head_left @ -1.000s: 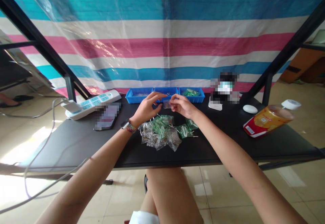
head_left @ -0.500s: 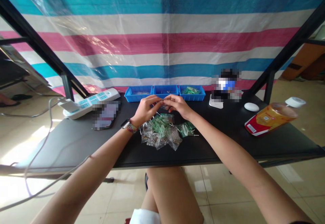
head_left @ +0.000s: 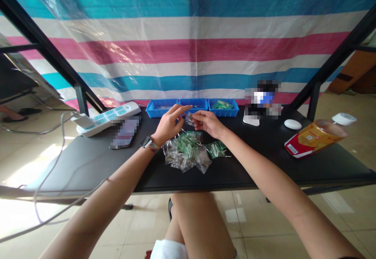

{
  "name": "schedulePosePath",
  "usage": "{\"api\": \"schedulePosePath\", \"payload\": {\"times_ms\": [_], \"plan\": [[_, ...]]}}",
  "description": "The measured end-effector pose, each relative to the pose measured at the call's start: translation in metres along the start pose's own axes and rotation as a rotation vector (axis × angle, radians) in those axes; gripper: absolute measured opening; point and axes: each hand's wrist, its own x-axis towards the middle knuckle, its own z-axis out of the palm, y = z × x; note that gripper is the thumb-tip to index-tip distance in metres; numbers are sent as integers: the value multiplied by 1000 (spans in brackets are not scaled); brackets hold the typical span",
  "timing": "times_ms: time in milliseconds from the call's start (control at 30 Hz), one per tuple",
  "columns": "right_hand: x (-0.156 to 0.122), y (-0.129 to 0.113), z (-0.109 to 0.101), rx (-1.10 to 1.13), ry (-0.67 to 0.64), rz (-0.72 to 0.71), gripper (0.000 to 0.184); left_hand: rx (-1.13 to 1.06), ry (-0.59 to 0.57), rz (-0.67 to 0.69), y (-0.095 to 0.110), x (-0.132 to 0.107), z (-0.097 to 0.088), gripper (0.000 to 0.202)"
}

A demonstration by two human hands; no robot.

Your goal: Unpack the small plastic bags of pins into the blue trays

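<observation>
My right hand pinches a small clear plastic bag with tiny parts inside. Just left of it, my left hand holds nothing, its forefinger stretched out over the front of the middle blue bin and the other fingers bent. A thin light-coloured pin shows in that bin. Below both hands lies a pile of small bags, some with green pieces and some clear with brownish pins. One green bag sits at the pile's right, with a thin metal pin poking out beside it.
A left blue bin and a right blue bin with green pieces flank the middle one. On the black table are a power strip, a blurred phone, a white oval object and a tilted drink bottle. Striped sheeting hangs behind.
My hands were together at the fingertips; now they have parted. My left forefinger has straightened, and the small plastic bag stays in my right hand.
</observation>
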Motion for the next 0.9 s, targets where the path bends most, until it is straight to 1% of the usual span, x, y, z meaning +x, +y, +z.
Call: {"api": "schedulePosePath", "payload": {"times_ms": [33, 167, 233, 300, 367, 433, 500, 567, 600, 667, 767, 833, 900], "plan": [[1, 0, -1, 29, 6, 16, 36, 13, 6, 8, -1, 1, 0, 43], [2, -2, -2, 122, 31, 73, 26, 0, 36, 8, -2, 3, 2, 25], [1, -4, -2, 119, 20, 101, 25, -43, 89, -35, -4, 3, 3, 21], [-1, -5, -1, 58, 5, 101, 32, -101, 165, -126, -8, 4, 6, 19], [-4, -5, 0, -91, 2, 38, 34, -188, 245, -249, -16, 5, 8, 18], [-7, -4, 2, -326, -13, -74, 27, -306, 354, -367, -27, 7, 8, 18], [-9, -3, 3, -571, -48, -191, 18, -363, 448, -446, -41, 8, 7, 18], [-9, -1, 3, -758, -92, -283, 13, -413, 544, -522, -54, 8, 4, 18], [-9, -1, 2, -828, -116, -311, 13, -438, 587, -566, -60, 8, 2, 19], [-7, -3, -2, -938, -163, -326, 17, -490, 650, -632, -70, 8, -2, 23], [-6, -8, -11, -1078, -211, -260, 25, -573, 709, -701, -78, 9, -6, 34], [-7, -12, -16, -1147, -230, -204, 28, -628, 725, -749, -79, 9, -7, 52], [-9, -15, -18, -1173, -249, -171, 27, -674, 714, -786, -78, 10, -7, 69]]}}
